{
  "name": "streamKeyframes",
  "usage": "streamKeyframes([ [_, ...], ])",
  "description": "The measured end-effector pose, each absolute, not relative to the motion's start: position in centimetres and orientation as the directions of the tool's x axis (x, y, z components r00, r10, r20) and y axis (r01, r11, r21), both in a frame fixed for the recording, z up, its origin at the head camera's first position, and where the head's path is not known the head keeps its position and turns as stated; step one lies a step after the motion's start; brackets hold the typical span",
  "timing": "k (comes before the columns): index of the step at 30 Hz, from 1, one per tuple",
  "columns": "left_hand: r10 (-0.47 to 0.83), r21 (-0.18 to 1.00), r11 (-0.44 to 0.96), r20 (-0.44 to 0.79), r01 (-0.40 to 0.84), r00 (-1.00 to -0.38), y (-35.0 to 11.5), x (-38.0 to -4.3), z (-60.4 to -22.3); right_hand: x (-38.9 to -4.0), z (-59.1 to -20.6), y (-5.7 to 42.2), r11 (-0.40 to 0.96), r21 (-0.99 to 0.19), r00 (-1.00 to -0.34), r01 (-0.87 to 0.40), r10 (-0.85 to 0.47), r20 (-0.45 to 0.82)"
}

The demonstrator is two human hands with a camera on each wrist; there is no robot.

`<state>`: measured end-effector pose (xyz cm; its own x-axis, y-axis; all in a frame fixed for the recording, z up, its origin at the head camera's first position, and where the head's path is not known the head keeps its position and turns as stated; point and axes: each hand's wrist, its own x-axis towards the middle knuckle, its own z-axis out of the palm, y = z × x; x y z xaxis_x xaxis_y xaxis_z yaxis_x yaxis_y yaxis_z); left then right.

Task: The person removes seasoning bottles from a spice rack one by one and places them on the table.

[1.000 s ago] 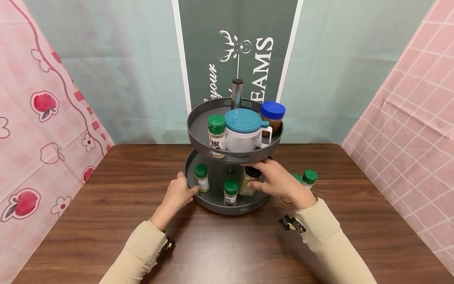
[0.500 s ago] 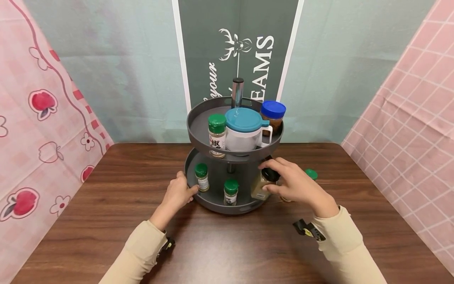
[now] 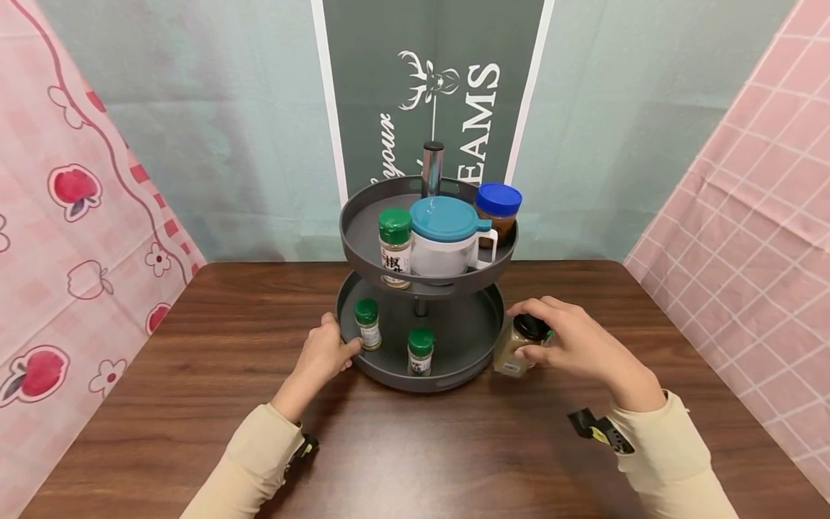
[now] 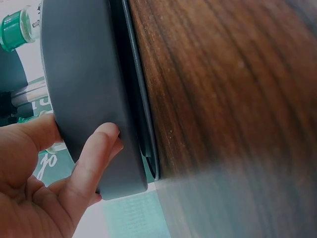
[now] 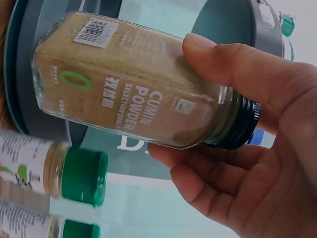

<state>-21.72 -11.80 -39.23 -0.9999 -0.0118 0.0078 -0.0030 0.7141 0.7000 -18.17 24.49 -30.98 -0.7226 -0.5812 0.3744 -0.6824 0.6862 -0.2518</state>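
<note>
My right hand grips a glass jar of cumin powder near its black lid, thumb on one side and fingers on the other. In the head view the jar is just right of the lower tray of a grey two-tier turntable rack. My left hand holds that lower tray's left rim, and the left wrist view has the thumb over the edge and fingers against the outer wall. On the lower tray stand two green-capped spice bottles, one at the left and one at the front.
The upper tray carries a green-capped pepper bottle, a white pot with a teal lid and a blue-lidded jar. Two green-capped bottles, one with a large cap, stand beyond the right hand. Curtains hang behind the brown table.
My right hand has taken the cumin jar off the lower tray, moving it right and out past the rim. The left hand stays on the tray's rim.
</note>
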Motion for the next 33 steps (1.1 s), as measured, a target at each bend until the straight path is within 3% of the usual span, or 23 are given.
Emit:
streamKeyframes([
  [22, -0.006, 0.709, 0.705, 0.000, -0.004, -1.000, -11.8, -21.6, -39.2, -17.3, -31.5, 29.5, 0.745, -0.248, -0.776, -0.619, -0.535, 0.334],
  [33, 0.001, 0.717, 0.697, -0.001, 0.000, -1.000, -11.8, -21.6, -39.2, -17.3, -31.7, 32.0, 0.843, -0.198, -0.852, -0.500, -0.439, 0.285],
])
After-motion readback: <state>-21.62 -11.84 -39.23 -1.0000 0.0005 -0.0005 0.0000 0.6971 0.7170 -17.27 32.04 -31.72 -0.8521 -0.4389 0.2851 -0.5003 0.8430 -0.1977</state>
